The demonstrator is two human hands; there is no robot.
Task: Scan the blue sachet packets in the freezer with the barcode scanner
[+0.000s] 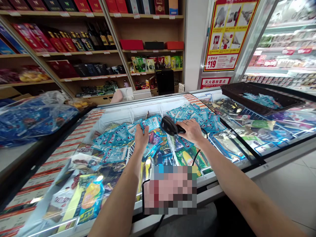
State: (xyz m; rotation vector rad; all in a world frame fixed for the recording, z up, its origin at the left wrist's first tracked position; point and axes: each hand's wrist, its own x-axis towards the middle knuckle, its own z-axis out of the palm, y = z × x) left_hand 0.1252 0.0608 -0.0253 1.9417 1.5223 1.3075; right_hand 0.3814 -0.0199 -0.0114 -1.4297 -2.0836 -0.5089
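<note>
My right hand [191, 130] grips a black handheld barcode scanner [169, 125] by its handle, with a cable hanging down from it. The scanner head points left, toward a blue-and-white packet [151, 122] beside my left hand. My left hand [141, 135] is closed with thumb and fingers at the edge of this packet. Many similar blue packets [120, 131] lie spread over the goods in the open chest freezer on the left, and more blue packets [195, 115] are heaped on the right. Wire basket dividers [172, 151] show between them.
A dark tray [291, 102] with several blue packets rests at the freezer's right. Clear plastic bags of blue packs [37, 115] lie at left. A phone-like device [145, 197], mostly blurred out, sits at the front edge. Shelves [81, 52] of boxes and bottles stand behind.
</note>
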